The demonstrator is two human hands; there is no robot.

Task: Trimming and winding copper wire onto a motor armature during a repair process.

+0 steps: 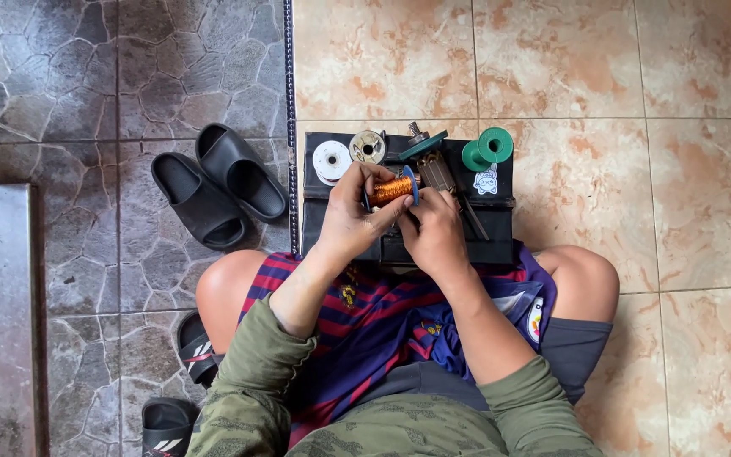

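— So, how far along is it?
— The left hand (pixel 350 222) grips the copper wire spool (pixel 392 188) over the black box (pixel 408 220); the right hand (pixel 433 233) pinches beside it. The spool looks well filled.

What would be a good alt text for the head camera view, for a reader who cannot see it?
Seen from above, a seated person's left hand holds a spool of copper wire while the right hand touches it, over a black case with white and green spools on top. Black slippers lie on the stone floor beside it.
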